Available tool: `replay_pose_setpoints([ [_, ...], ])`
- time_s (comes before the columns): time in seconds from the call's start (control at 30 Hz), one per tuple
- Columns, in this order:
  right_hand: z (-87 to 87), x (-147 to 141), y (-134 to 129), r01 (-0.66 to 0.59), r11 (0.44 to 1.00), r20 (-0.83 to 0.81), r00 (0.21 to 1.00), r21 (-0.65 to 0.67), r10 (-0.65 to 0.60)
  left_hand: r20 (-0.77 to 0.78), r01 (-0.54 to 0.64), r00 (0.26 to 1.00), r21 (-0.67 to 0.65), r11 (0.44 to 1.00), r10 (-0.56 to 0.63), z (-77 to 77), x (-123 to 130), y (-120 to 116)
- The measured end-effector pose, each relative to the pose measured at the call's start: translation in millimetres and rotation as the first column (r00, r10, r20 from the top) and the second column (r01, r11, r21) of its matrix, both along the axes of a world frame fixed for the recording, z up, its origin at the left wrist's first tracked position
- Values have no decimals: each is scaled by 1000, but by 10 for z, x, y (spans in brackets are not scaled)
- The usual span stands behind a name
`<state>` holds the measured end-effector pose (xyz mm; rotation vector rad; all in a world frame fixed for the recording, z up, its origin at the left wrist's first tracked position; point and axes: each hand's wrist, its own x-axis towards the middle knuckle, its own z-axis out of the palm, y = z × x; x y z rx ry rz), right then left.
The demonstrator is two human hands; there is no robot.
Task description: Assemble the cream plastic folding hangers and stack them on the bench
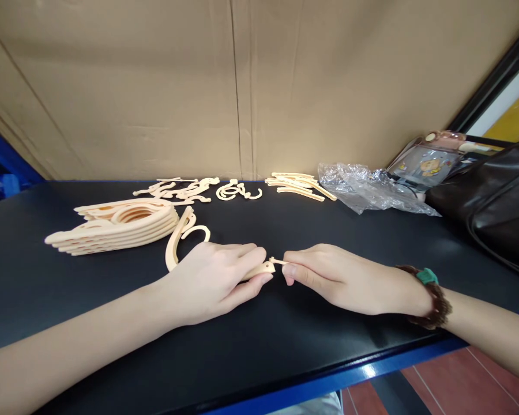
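My left hand is closed around a cream plastic clothes hanger. A curved arm and a hook of it stick out behind the hand. One end with a small hole pokes out past the fingertips, and the middle is hidden by my palm. Between thumb and forefinger, my right hand pinches a thin cream plastic piece. Its small knobbed tip is right at the hanger's holed end; I cannot tell whether they touch. The rest of the thin piece is hidden in my fingers.
Stacked cream hangers lie at the left. Along the back are small parts, hooks and hanger arms. Crumpled clear plastic, a clear pouch and a dark bag are at the right. A cardboard wall stands behind.
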<state>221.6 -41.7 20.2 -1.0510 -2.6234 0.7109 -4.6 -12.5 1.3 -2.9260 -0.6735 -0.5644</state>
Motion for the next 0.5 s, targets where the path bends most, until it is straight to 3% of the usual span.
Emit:
replay_pose_setpoints([
  [0.17, -33, -8, 42, -27, 996, 67, 998, 81, 22, -11, -28, 1000, 53, 998, 29, -26, -14, -16],
  [0.37, -90, -45, -20, -48, 972, 173, 985, 231, 7, -42, -55, 997, 208, 977, 65, -52, -11, -55],
  [0.43, -104, -49, -28, -51, 966, 195, 981, 254, 0, -54, -67, 996, 179, 982, 77, -60, -7, -50],
  [0.5, -105, -50, -23, -29, 967, 188, 982, 252, -19, -62, -96, 993, 64, 993, 100, -64, -3, -33],
])
